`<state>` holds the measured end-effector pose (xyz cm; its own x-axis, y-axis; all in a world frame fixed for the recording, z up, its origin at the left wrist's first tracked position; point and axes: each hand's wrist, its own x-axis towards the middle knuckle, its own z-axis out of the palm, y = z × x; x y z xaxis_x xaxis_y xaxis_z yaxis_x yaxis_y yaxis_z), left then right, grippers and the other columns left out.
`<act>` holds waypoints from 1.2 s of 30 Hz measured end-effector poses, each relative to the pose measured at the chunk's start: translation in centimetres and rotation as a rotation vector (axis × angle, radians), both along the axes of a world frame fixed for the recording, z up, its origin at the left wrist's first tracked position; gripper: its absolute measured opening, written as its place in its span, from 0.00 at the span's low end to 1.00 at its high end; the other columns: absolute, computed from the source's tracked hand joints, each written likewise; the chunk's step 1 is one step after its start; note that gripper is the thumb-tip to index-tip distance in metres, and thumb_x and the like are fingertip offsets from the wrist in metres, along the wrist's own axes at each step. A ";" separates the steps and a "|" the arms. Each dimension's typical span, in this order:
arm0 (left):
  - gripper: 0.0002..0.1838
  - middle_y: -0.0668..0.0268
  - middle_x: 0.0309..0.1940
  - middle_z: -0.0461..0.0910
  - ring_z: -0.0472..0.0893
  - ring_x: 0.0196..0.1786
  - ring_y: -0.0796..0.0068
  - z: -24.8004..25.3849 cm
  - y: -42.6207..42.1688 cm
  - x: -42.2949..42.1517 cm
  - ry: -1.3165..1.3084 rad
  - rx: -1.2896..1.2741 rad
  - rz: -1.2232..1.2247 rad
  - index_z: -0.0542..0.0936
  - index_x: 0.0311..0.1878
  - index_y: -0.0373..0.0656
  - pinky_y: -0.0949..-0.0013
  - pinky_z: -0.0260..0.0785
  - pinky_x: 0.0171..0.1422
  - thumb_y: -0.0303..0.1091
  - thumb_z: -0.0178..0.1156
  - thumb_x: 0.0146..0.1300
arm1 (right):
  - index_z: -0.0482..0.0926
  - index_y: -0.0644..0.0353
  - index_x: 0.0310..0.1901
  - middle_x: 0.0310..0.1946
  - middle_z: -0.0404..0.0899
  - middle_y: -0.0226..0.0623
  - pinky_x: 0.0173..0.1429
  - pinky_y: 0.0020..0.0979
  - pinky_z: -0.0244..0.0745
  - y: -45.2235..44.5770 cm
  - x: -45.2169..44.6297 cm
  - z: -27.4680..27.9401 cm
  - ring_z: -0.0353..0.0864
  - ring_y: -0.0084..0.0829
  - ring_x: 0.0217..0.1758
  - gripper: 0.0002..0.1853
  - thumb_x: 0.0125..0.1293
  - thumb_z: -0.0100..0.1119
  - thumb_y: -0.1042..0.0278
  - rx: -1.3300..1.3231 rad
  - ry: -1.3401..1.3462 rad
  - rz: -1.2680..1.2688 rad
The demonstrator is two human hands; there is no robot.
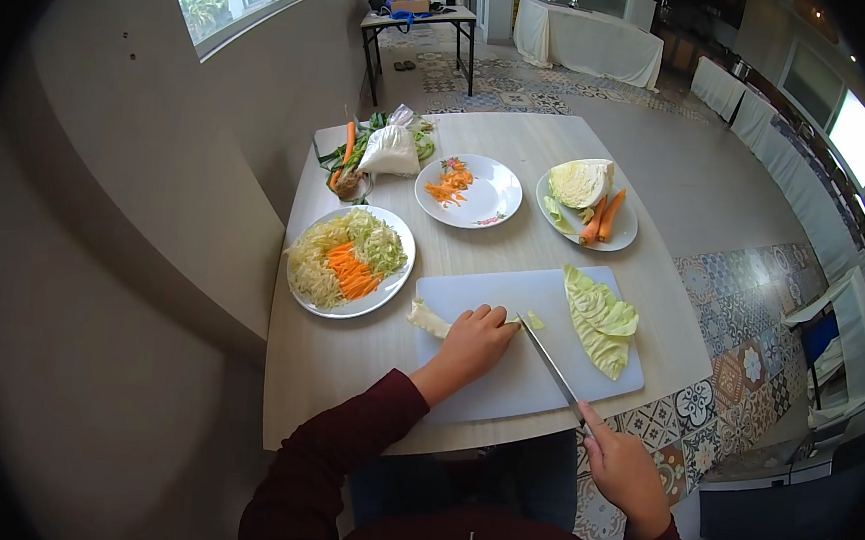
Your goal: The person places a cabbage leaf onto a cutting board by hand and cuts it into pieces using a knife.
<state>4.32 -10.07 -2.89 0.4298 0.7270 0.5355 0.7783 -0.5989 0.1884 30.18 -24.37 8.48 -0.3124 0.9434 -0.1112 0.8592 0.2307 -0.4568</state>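
Head view, left hand (478,335) clamped on cabbage (429,319), right hand (624,469) gripping knife (551,364), tip forward-left

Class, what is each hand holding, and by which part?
The right hand holds the knife by its handle. The left hand holds a pale vegetable piece against the cutting board, at its end nearest the knife.

Hands (478,339) holding cabbage (428,318) and knife (551,365), cutting board (484,398)
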 end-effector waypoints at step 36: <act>0.08 0.67 0.32 0.76 0.78 0.38 0.66 0.1 -0.2 0.1 -0.024 -0.007 0.014 0.87 0.42 0.48 0.62 0.71 0.40 0.31 0.60 0.62 | 0.65 0.54 0.74 0.25 0.80 0.58 0.37 0.54 0.77 0.0 -1.3 1.5 0.82 0.58 0.29 0.30 0.69 0.53 0.70 -0.097 -0.055 0.003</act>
